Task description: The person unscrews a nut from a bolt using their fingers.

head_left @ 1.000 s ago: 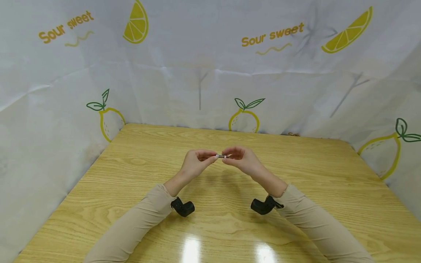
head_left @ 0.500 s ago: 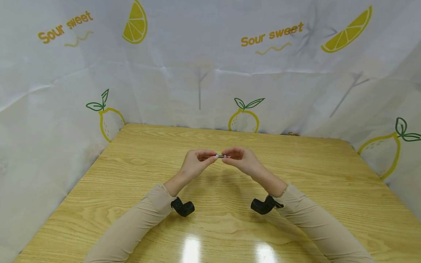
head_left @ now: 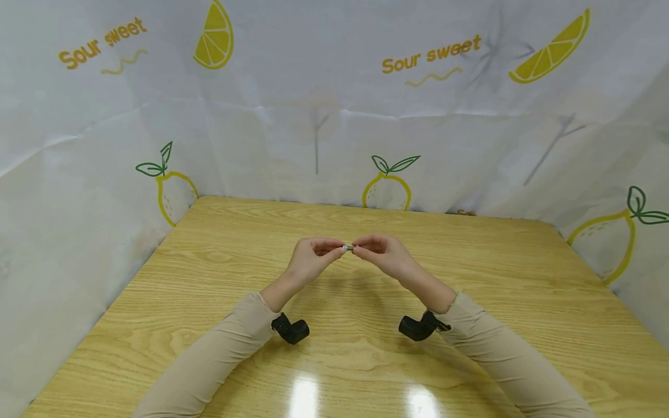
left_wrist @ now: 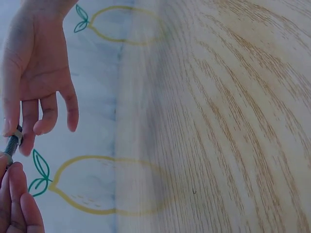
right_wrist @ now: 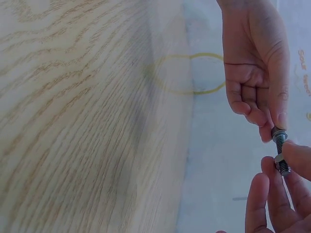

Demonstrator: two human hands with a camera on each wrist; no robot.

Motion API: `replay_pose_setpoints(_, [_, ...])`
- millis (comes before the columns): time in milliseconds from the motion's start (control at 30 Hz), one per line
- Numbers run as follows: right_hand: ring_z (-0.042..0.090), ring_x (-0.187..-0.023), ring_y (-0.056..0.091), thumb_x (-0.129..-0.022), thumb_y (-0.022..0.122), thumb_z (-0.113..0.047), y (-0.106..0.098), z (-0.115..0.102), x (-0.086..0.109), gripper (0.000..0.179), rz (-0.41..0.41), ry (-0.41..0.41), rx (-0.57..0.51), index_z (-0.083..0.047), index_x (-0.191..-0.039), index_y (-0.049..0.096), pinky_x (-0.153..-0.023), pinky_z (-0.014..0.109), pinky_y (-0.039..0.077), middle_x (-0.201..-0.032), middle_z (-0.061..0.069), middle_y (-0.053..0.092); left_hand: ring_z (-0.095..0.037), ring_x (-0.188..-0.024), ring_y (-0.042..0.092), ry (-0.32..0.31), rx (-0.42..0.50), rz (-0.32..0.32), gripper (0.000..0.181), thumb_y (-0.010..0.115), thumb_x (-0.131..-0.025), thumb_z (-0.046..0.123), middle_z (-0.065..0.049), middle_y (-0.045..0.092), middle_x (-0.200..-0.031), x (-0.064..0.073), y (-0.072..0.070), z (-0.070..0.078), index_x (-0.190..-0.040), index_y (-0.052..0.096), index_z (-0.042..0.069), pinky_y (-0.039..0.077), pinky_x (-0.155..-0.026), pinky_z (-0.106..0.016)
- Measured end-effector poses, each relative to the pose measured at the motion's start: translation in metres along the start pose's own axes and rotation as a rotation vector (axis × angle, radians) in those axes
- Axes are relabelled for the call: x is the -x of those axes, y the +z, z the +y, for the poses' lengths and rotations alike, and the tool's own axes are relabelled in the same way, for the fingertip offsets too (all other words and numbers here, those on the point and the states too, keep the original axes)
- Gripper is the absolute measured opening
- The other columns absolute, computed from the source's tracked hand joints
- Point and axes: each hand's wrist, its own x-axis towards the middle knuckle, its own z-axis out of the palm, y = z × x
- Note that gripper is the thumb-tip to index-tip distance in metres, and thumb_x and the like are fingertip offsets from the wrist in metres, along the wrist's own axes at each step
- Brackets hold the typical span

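Note:
Both hands meet over the middle of the wooden table. My left hand pinches the head end of a small silver bolt between thumb and fingertips. The bolt lies roughly level, its threaded shank pointing right. A hex nut sits on the thread, close to the bolt's free end. Thumb and fingers of my right hand pinch this nut, the thumb on one side and a fingertip on the other. In the head view only a short piece of shank shows, and the fingers hide the nut.
The wooden table spreads out under both forearms. A white curtain printed with lemons hangs behind it and along the sides. Black wrist mounts stick out from the cuffs.
The right fingertips have come over the nut and the bolt's free end, which showed earlier, so less of the bolt is visible. The left hand has stayed in place.

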Motion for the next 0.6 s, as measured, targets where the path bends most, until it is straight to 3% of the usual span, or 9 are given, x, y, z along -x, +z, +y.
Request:
replay_pose_setpoints(167, [0.028, -0.110, 0.059, -0.089, 0.064, -0.022, -0.0008, 0.0009, -0.0001, 0.038, 0.009, -0.040, -0.011, -0.005, -0.123, 0.057, -0.091, 0.040, 0.051, -0.123, 0.015, 0.059, -0.023, -0.092, 0.067, 0.003, 0.008, 0.000, 0.025, 0.066, -0.088, 0.020, -0.013, 0.070, -0.106, 0.0005, -0.0001, 0.0015, -0.108, 0.070, 0.006, 0.055, -0.078, -0.029])
replay_pose_setpoints(433, [0.036, -0.111, 0.058, -0.096, 0.054, -0.029, -0.0006, -0.0001, 0.0001, 0.037, -0.021, -0.003, -0.003, -0.005, -0.123, 0.058, -0.100, 0.052, 0.042, -0.117, 0.017, 0.065, -0.028, -0.095, 0.066, 0.005, 0.007, -0.002, 0.025, 0.066, -0.088, 0.020, -0.013, 0.070, -0.105, 0.0010, -0.0001, 0.0013, -0.108, 0.070, 0.006, 0.054, -0.078, -0.030])
replay_pose_setpoints(600, [0.030, -0.109, 0.059, -0.093, 0.059, -0.025, 0.0001, 0.0006, 0.0000, 0.033, 0.000, -0.009, -0.018, -0.006, -0.120, 0.059, -0.097, 0.048, 0.046, -0.117, 0.015, 0.063, -0.028, -0.095, 0.066, 0.008, 0.008, -0.001, 0.025, 0.066, -0.088, 0.020, -0.014, 0.070, -0.106, 0.0017, -0.0008, 0.0021, -0.109, 0.070, 0.007, 0.055, -0.078, -0.030])
